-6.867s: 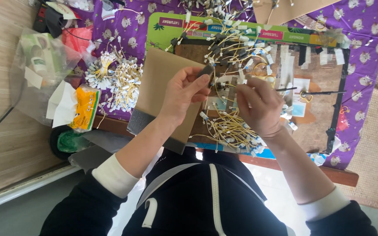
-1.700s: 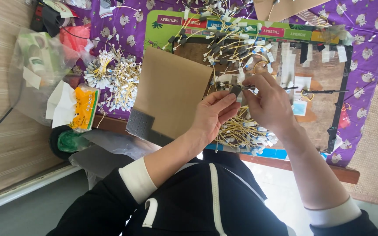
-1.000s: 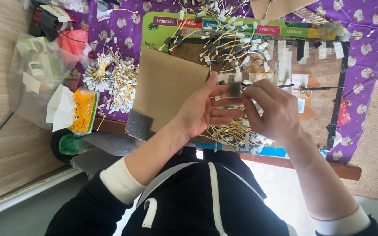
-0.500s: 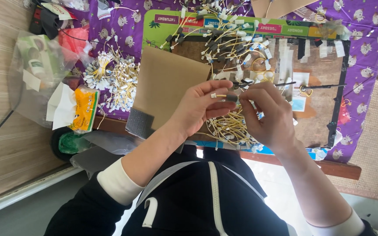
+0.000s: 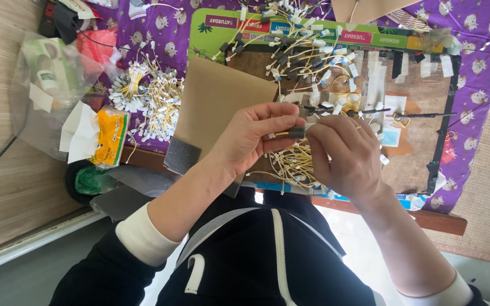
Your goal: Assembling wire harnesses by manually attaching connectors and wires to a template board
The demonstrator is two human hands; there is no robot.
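Note:
My left hand (image 5: 250,141) and my right hand (image 5: 344,156) meet above the brown work board (image 5: 415,153). Between their fingertips they pinch one small part: a short yellow wire with a dark grey sleeve (image 5: 296,133). The left fingers hold the wire end, the right fingers hold the sleeve end. Just under the hands lies a loose bundle of yellow wires (image 5: 296,167). A bigger tangle of yellow wires with dark sleeves and white tags (image 5: 301,48) covers the far part of the board.
A brown cardboard sheet (image 5: 216,105) leans at the left of the board. Bunches of tagged wires (image 5: 148,99) lie on the purple patterned cloth (image 5: 483,51). A clear plastic bag (image 5: 46,79), a yellow packet (image 5: 109,139) and a green roll (image 5: 89,181) sit at the left.
Both hands have stayed together over the board and shifted slightly, first towards me and then back up, fingers working the small wire piece. Nothing was put down.

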